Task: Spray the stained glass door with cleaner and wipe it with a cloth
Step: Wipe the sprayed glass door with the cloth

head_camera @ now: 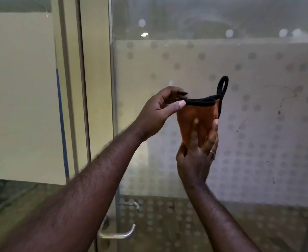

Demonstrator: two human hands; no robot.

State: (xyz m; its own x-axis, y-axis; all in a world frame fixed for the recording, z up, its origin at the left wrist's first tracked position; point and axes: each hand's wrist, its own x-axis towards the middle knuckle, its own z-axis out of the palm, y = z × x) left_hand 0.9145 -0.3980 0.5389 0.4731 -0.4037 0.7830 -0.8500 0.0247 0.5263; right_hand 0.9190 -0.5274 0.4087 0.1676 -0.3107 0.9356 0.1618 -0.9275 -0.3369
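An orange cloth [202,113] with a black edge and a black hanging loop is held up in front of the glass door [258,70]. My left hand [158,111] pinches the cloth's black top edge between thumb and fingers. My right hand [198,151] grips the cloth from below, fingers spread over its orange face. The door has a frosted band with a dot pattern, and brown stain marks [279,111] show on it to the right of the cloth. No spray bottle is in view.
A metal lever handle [116,233] sits low on the door's left edge, under my left forearm. A vertical metal frame [111,70] runs up beside it. A cream wall panel [22,88] with a blue stripe fills the left.
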